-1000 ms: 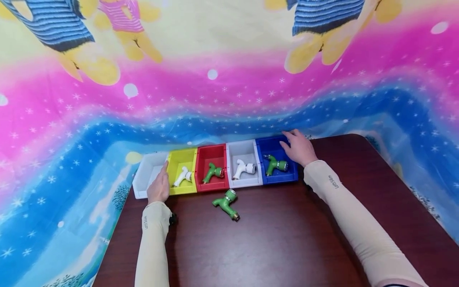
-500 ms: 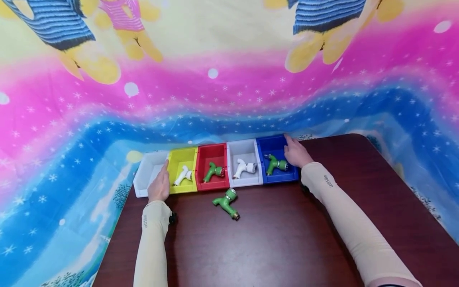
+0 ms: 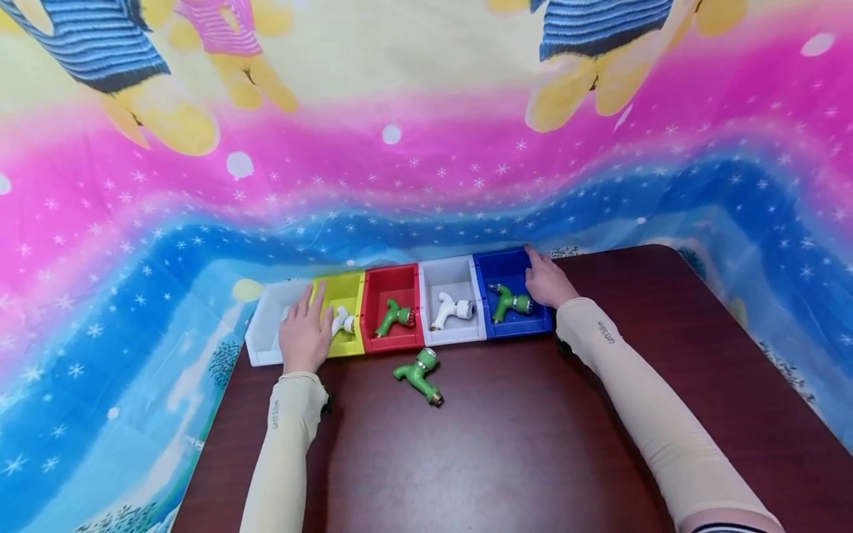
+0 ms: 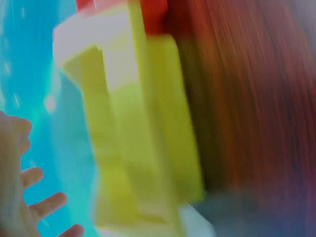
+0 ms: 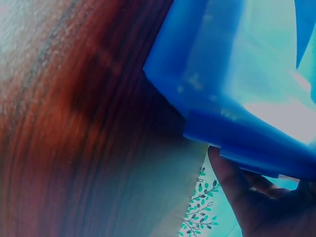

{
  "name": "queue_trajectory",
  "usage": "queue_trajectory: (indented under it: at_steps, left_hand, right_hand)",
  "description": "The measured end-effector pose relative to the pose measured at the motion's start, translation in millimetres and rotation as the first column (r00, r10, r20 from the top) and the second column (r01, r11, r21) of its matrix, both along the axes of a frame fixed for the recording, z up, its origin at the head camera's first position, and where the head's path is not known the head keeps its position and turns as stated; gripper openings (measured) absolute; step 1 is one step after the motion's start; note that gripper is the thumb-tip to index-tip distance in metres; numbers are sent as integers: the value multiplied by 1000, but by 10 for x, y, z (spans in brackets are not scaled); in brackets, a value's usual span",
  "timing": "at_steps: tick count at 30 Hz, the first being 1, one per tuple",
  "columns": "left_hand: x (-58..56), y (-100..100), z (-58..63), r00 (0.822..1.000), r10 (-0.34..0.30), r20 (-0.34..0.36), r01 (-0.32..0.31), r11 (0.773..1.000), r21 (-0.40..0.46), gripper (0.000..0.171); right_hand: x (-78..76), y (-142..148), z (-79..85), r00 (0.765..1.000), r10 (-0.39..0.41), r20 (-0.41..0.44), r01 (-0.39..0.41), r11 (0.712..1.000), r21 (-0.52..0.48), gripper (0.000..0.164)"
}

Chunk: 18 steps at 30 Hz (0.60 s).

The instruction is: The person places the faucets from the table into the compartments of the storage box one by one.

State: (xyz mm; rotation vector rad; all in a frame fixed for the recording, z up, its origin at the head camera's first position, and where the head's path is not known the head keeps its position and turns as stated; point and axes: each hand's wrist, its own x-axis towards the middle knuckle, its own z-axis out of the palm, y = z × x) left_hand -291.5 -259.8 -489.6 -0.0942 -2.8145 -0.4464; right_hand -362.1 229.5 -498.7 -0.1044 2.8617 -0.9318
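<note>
Five-colour-style bins stand in a row: a left white bin [image 3: 264,326], a yellow bin [image 3: 341,287], a red bin [image 3: 393,281], another white bin [image 3: 449,272] and a blue bin [image 3: 503,268]. My left hand [image 3: 306,337] hovers over the border of the left white and yellow bins, fingers extended and spread. Against the blue bin's right side rests my right hand [image 3: 549,283], its fingers along the wall. White taps lie in the yellow bin and the right white bin. Green taps lie in the red and blue bins. A loose green tap [image 3: 420,376] lies in front.
The bins stand on a dark reddish-brown table [image 3: 500,444], near its back edge. Behind rises a patterned pink and blue cloth [image 3: 400,178]. The left wrist view is blurred.
My left hand has lifted off the bin wall, turned palm down and spread its fingers. My right hand has come down and in against the blue bin's side.
</note>
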Motion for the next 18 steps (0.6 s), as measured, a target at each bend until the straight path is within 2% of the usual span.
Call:
queue_trajectory:
  at_steps: [5, 11, 14, 16, 18]
  left_hand:
    - [103, 361, 167, 992, -96, -80, 90, 993, -79, 57]
    - [289, 772, 198, 972, -188, -139, 165, 973, -162, 45]
    - [399, 942, 154, 965, -242, -104, 216, 952, -216, 37]
    - [470, 1040, 115, 962, -271, -42, 254, 936, -243, 35]
    - [539, 1128, 66, 958, -283, 53, 286, 919, -271, 37]
  right_hand:
    - [0, 3, -6, 1000, -3, 3, 3, 1000, -4, 64]
    - [-13, 3, -19, 1000, -5, 1, 5, 1000, -4, 64]
    - [-15, -2, -18, 1000, 2, 5, -2, 1000, 7, 65]
    - [-14, -8, -17, 1000, -1, 7, 1, 1000, 6, 65]
    - [-13, -17, -19, 1000, -2, 8, 2, 1000, 4, 65]
